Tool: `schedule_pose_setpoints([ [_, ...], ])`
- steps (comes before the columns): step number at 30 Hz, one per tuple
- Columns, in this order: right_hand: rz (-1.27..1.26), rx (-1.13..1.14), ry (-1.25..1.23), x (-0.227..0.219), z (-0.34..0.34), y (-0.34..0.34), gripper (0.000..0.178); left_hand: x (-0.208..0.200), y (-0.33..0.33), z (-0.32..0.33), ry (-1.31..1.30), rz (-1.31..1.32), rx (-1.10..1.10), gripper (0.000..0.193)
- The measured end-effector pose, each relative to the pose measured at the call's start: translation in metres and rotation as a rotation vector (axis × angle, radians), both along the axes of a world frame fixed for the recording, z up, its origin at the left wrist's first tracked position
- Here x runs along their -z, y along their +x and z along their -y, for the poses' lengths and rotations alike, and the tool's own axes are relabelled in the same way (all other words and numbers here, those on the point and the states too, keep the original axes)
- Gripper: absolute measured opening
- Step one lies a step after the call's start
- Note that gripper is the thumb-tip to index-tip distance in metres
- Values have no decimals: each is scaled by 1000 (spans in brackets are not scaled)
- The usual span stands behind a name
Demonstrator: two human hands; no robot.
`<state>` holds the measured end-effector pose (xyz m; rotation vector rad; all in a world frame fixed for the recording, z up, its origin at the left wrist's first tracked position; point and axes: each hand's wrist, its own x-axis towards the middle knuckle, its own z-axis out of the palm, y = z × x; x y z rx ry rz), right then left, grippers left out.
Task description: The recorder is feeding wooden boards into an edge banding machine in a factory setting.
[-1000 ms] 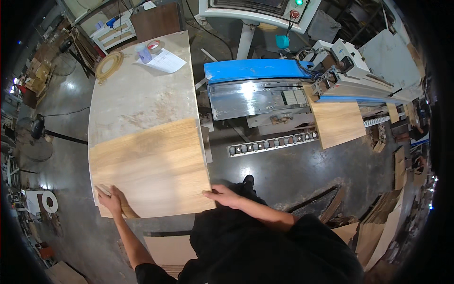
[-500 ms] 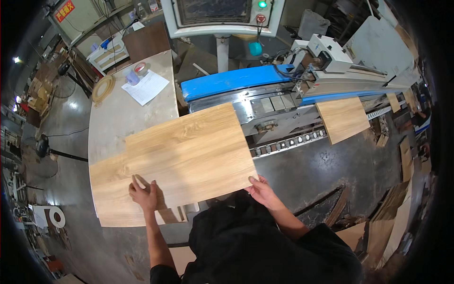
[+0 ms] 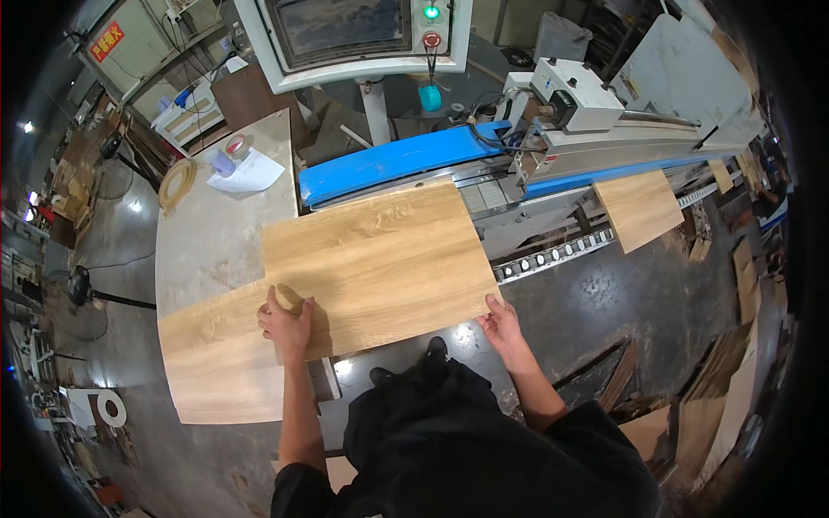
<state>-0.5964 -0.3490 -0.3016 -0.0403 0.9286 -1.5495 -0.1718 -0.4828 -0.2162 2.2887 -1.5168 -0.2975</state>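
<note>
The held panel, a rectangular wood-grain board, lies face up between the tabletop and the machine; its left end overlaps the lower panel on the tabletop, and its far right corner extends over the metal bed in front of the blue guard; whether its underside touches that bed cannot be told.

Left hand: placed at the left edge of the held panel; thumb and forefinger are spread wide, with the thumb on the upper face; no closed grip is visible. Right hand: pinched on the near right corner — thumb uppermost, the other fingers partly hidden at the edge.

Status, judged from the present layout: the held panel is off the tabletop for most of its length and level with the start of the bed; it is not yet beneath the blue-edged beam; the gap along the bed up to that beam remains to be covered. A further panel already sits part-way under the beam, projecting over the roller rail; the lower panel remains on the tabletop — unlifted, with neither hand clearly gripping it.
</note>
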Motion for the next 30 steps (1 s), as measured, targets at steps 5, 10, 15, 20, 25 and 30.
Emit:
schedule_pose_setpoints([
  [5, 31, 48, 21, 0, 4, 2, 34, 15, -9, -5, -23, 13, 16, 98],
  [10, -62, 141, 164, 10, 3, 2, 38, -18, -49, -16, -168, 101, 260, 94],
  [15, 44, 137, 176, 20, 10, 1, 37, 16, -7, -1, -104, 39, 242, 88],
  [20, 72, 164, 181, 29, 5, -8, 38, 30, 12, 33, -102, 154, 331, 87],
  [25, 56, 146, 185, 31, 10, -5, 40, 24, 35, 112, 49, 266, 315, 85],
  [30, 72, 128, 163, 29, 11, -8, 40, 27, 48, 160, 247, 164, 364, 81],
])
